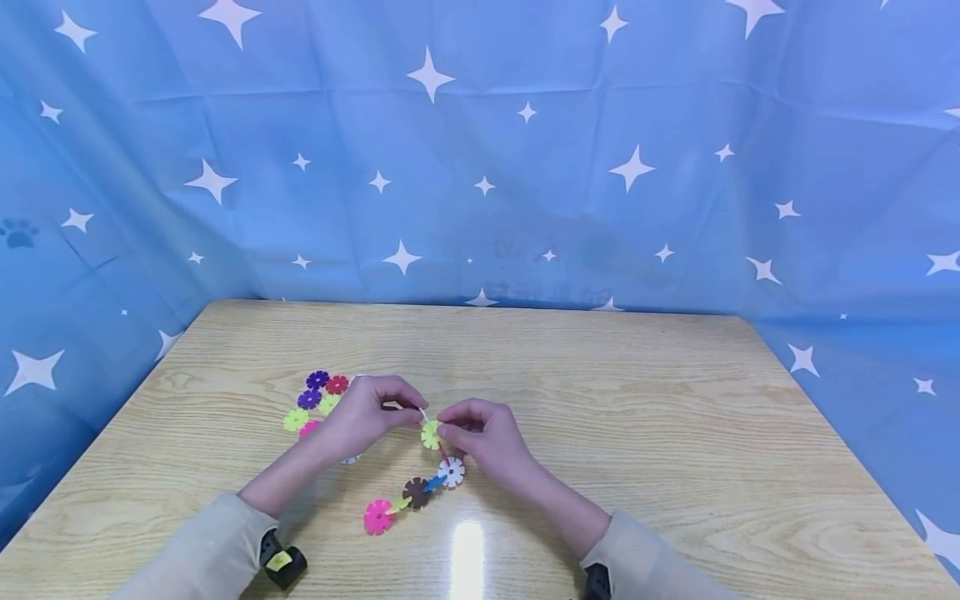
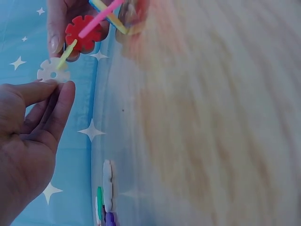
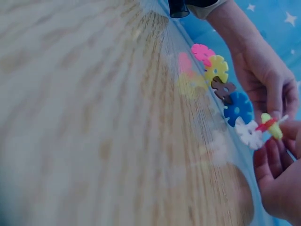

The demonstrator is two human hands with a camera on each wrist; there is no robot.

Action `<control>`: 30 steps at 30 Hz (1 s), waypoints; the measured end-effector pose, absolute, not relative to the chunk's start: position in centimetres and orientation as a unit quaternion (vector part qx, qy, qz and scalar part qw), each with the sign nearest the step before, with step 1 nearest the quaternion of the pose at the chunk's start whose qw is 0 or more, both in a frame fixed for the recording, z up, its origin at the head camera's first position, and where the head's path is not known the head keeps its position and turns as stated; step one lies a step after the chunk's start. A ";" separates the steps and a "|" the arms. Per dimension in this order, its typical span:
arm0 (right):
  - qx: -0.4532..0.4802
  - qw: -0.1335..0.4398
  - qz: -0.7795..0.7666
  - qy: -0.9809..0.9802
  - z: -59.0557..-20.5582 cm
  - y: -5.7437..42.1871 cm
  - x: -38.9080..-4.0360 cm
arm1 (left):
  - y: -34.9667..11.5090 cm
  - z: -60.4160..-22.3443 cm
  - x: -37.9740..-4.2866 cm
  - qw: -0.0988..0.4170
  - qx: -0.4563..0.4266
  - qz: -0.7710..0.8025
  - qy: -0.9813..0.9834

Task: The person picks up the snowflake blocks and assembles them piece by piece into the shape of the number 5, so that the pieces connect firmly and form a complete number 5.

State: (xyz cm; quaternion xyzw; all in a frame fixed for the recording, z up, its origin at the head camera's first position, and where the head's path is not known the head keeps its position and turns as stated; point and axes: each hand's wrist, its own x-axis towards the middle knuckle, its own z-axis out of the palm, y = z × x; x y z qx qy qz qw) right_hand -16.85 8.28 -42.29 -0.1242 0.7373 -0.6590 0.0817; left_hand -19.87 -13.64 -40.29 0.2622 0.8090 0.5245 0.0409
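Observation:
My left hand (image 1: 378, 406) pinches a white notched plastic disc (image 2: 46, 74), seen edge-on in the head view. At its lower edge this disc meets a yellow-green disc (image 1: 430, 437), which the fingertips of my right hand (image 1: 486, 435) pinch at its right side. From the yellow-green disc hangs a chain of interlocked discs: red (image 2: 91, 41), white (image 1: 446, 479), blue (image 1: 433, 483), brown (image 1: 412, 498), another yellow-green (image 1: 399, 506) and pink (image 1: 372, 518) at the end. Neighbouring discs slot together crosswise. My right fingers partly hide the red disc in the head view.
Loose discs lie on the wooden table (image 1: 637, 400) beyond my left forearm, among them purple (image 1: 309, 400), red (image 1: 337, 385), yellow-green (image 1: 296, 420) and pink (image 1: 309, 427). The forearm covers part of this group. A blue star-patterned curtain (image 1: 525, 208) hangs behind the table.

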 end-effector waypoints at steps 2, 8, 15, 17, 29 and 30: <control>-0.127 0.080 -0.659 0.737 -42.3 8.3 -16.8 | -13.6 -40.3 -19.9 0.041 0.264 0.524 0.809; -0.141 0.065 -0.648 0.745 -42.4 8.1 -16.8 | -13.5 -40.4 -19.9 0.040 0.267 0.521 0.810; -0.140 0.066 -0.643 0.750 -42.3 8.0 -16.7 | -13.5 -40.4 -19.8 0.044 0.262 0.513 0.816; -0.140 0.062 -0.639 0.754 -42.3 8.0 -16.7 | -13.6 -40.4 -19.8 0.042 0.264 0.510 0.818; -0.130 0.069 -0.636 0.758 -42.3 8.0 -16.7 | -13.7 -40.5 -19.8 0.042 0.256 0.511 0.820; -0.128 0.068 -0.632 0.761 -42.3 8.0 -16.7 | -13.7 -40.5 -19.7 0.042 0.255 0.512 0.819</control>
